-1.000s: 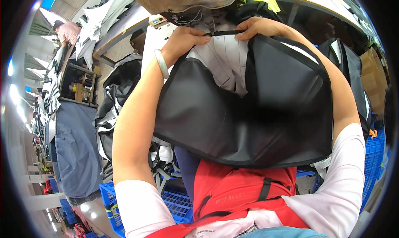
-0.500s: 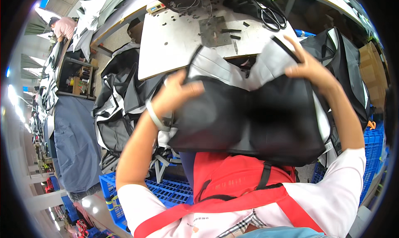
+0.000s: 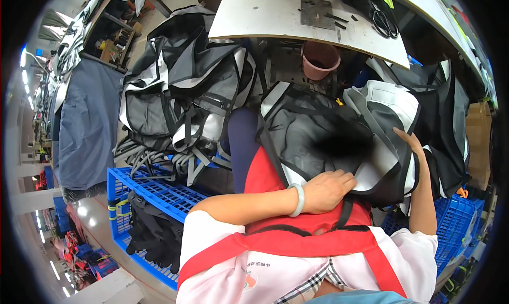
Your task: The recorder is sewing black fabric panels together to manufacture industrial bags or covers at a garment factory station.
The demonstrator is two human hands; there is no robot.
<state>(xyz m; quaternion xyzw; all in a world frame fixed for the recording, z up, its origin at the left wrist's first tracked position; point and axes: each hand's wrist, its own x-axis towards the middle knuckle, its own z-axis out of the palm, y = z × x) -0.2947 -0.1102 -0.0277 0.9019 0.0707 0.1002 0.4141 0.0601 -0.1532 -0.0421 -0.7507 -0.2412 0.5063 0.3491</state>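
Overhead, a pale table [image 3: 275, 12] edges a cluttered workshop; a blue slatted crate [image 3: 154, 190] sits left. Both hands, left [image 3: 328, 190] and right [image 3: 411, 142], lie flat, fingers loosely curled, on the smooth black-and-white fabric bag [image 3: 339, 139] in the lap.

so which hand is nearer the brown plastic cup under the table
Right. The right hand rests on the black and white bag's upper right side, below and right of the cup. The left hand presses its lower edge, farther down.

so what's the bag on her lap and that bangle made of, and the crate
Black and white bag: looks like woven synthetic cloth, matte, creasing softly, with webbing straps. Bangle on the left hand: pale green, glossy, maybe jade or glass. Blue crate: moulded plastic lattice.
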